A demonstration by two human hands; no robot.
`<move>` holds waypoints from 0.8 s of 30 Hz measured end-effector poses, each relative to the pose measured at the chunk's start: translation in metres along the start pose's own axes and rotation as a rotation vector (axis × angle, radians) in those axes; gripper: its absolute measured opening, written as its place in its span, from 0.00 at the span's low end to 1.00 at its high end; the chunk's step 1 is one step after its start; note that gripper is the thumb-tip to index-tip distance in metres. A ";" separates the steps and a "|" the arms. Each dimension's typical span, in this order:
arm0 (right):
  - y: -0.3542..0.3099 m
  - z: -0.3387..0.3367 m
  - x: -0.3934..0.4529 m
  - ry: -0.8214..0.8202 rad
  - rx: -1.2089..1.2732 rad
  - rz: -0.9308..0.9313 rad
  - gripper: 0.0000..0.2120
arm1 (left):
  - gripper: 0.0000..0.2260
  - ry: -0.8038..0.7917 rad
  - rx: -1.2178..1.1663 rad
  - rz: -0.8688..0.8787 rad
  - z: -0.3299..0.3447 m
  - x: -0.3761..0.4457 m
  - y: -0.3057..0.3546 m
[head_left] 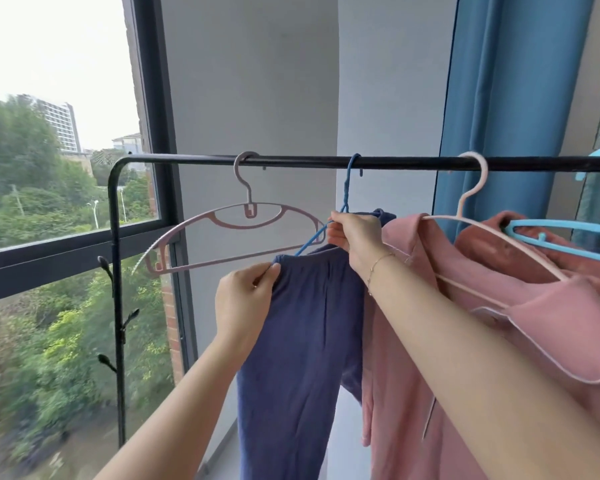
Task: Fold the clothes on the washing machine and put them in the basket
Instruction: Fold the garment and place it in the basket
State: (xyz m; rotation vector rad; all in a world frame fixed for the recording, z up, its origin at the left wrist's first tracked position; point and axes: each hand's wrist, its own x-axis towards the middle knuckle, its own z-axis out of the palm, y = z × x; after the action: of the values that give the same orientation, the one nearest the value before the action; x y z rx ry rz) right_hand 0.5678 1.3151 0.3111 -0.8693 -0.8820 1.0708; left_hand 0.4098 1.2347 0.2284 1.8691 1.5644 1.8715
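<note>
Trousers (302,341): left fingers (269,271) pinch waistband, right fingers (340,233) grip blue hanger (345,199); I'd slide the waistband off gently.

rail: black clothes rail (395,163), horizontal, bending down into a post at its left end
empty hanger: pale pink hanger (236,233), hooked near the rail's left end, tilted
curtain: blue curtain (510,98), behind the rail's right part
window: dark-framed window (153,133), left of the rail; trees (32,168) and a tall building (61,123) outside
wall: grey wall (257,81), behind the rail's middle
</note>
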 end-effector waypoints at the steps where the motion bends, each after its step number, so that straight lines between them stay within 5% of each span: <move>1: 0.001 0.002 0.002 0.014 0.018 0.014 0.12 | 0.20 0.045 -0.024 0.001 -0.004 -0.005 -0.006; 6: 0.007 0.015 0.008 0.074 0.087 0.058 0.12 | 0.19 0.207 -0.123 -0.003 -0.018 -0.027 -0.032; 9: 0.009 0.020 0.011 0.071 0.161 0.087 0.11 | 0.09 0.325 -0.167 -0.090 -0.022 -0.032 -0.049; 12: 0.009 0.027 0.011 0.046 0.248 0.095 0.10 | 0.10 0.364 -0.269 -0.207 -0.024 -0.037 -0.063; 17: 0.008 0.038 0.002 0.013 0.319 0.122 0.11 | 0.12 0.238 -0.359 -0.437 -0.013 -0.032 -0.078; 24: 0.007 0.031 -0.024 -0.110 0.420 0.139 0.10 | 0.14 -0.086 -0.332 -0.459 0.008 0.000 -0.060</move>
State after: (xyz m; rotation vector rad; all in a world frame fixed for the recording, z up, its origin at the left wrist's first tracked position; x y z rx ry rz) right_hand 0.5317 1.2984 0.3130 -0.5287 -0.6581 1.3750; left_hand 0.3809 1.2682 0.1867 1.3008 1.3976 1.6892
